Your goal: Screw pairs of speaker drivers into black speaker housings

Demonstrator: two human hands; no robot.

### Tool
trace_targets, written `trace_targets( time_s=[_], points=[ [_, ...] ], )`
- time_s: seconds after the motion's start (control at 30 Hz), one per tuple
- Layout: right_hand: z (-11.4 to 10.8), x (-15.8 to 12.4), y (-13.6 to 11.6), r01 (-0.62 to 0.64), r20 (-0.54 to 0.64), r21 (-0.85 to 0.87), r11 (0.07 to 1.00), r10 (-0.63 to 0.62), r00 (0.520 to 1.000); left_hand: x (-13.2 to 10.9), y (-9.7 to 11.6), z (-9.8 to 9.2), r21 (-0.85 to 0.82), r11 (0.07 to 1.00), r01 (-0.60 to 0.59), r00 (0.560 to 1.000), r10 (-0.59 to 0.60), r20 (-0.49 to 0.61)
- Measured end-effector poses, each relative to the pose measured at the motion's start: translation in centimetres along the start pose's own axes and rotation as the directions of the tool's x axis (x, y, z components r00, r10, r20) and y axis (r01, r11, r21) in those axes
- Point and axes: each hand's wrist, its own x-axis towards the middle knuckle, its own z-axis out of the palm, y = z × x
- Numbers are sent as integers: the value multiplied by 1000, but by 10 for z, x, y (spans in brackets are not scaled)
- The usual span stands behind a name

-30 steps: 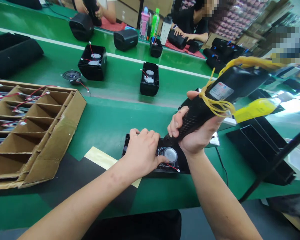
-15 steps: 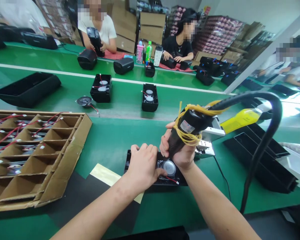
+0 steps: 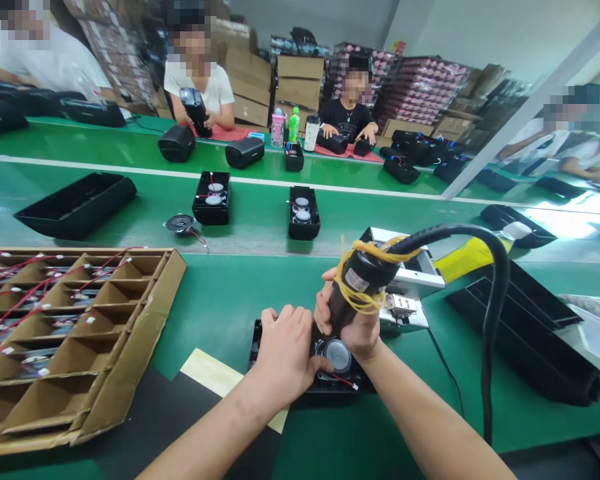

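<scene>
Apparently midway: at six o'clock the left hand [image 3: 287,343] holds the black housing [image 3: 255,339], speaker [image 3: 338,355] inside, wire [image 3: 344,381] unconnected; the right hand [image 3: 363,330] grips a corded tool [image 3: 344,308]. Another housing [image 3: 304,231] at twelve looks fitted.

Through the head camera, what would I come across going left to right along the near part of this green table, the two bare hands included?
Cardboard divider box → left hand → right hand gripping a black corded tool → pale boxy device → black casings.
</scene>
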Motion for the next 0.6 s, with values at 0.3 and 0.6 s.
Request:
trace_targets(
  time_s=[0.3, 0.6],
  points=[
    [3, 1, -4, 87, -101, 34, 996, -83, 991, -4, -1, -22, 45, 998, -52, 999, 52, 1],
    [-37, -13, -101, 281, -675, 82, 956, -154, 722, 81, -145, -154, 241, 910, 337, 894, -229, -385]
  ],
)
